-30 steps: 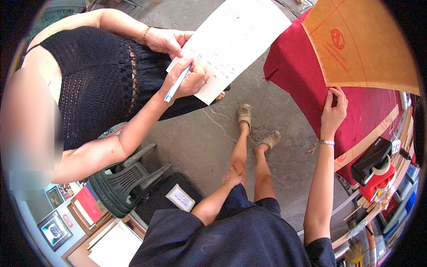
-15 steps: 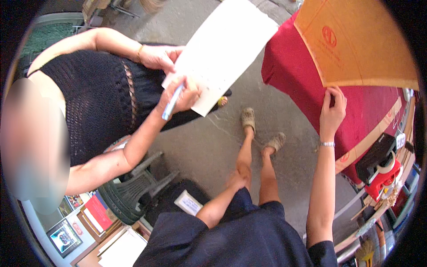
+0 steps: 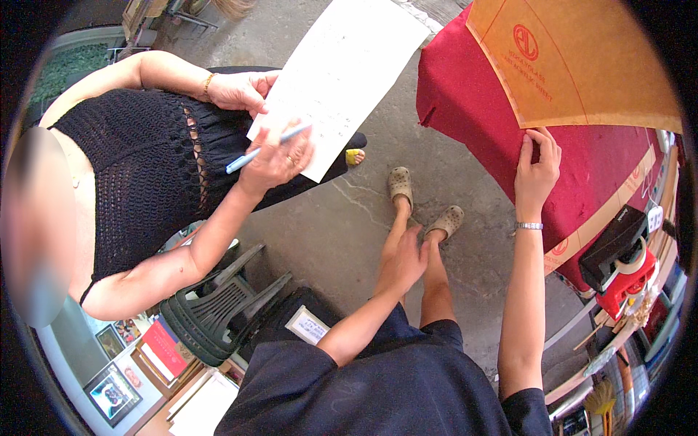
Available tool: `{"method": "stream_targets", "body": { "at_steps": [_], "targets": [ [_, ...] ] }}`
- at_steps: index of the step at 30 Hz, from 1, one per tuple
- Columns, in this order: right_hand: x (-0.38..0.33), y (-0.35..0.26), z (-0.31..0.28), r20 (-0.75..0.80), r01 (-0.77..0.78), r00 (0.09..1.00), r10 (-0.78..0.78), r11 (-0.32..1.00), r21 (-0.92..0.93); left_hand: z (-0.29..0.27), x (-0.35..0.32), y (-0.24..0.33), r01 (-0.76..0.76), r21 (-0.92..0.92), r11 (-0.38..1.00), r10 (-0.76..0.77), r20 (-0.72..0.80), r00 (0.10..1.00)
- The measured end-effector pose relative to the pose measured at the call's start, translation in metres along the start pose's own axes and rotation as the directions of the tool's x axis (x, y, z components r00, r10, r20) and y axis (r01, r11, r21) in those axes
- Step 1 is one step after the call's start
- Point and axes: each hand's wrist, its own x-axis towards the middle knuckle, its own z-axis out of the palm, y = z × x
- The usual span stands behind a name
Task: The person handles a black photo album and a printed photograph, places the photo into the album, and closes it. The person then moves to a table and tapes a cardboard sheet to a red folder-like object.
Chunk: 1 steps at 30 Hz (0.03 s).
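My right hand [image 3: 538, 166], a metal-banded watch [image 3: 528, 226] on its wrist, is raised to the lower edge of a large orange-brown paper-faced sheet [image 3: 582, 65]. The thumb and fingers are closed at that edge, near its corner. Beneath the sheet lies a dark red cloth [image 3: 465, 87] over a table. My left hand [image 3: 404, 263] hangs low in front of my legs, holding nothing, thumb apart from the fingers. At the left, another person in a black knit top holds a large white paper [image 3: 342, 73] and a light blue pen [image 3: 251, 156]; the pen hand is blurred.
A dark green plastic chair [image 3: 218, 312] stands at the lower left, beside a black bag-like item with a white label [image 3: 307, 325]. On the right are a red tape dispenser [image 3: 629, 283], a black box [image 3: 614, 243] and a brush [image 3: 600, 403]. Concrete floor [image 3: 327, 232] lies between.
My left hand has moved from the knee toward the right, fingers loosened. My right hand stays at the sheet's edge. The other person's pen has swung to a flatter angle over the paper.
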Motion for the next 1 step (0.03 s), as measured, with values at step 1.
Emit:
{"method": "stream_targets", "body": {
  "at_steps": [1],
  "targets": [
    [0.0004,0.0005,-0.0004,0.003,-0.003,1.0,0.003,1.0,-0.005,-0.0015,0.0001,0.0007,-0.001,0.002,1.0,0.001,0.003,1.0]
  ]
}}
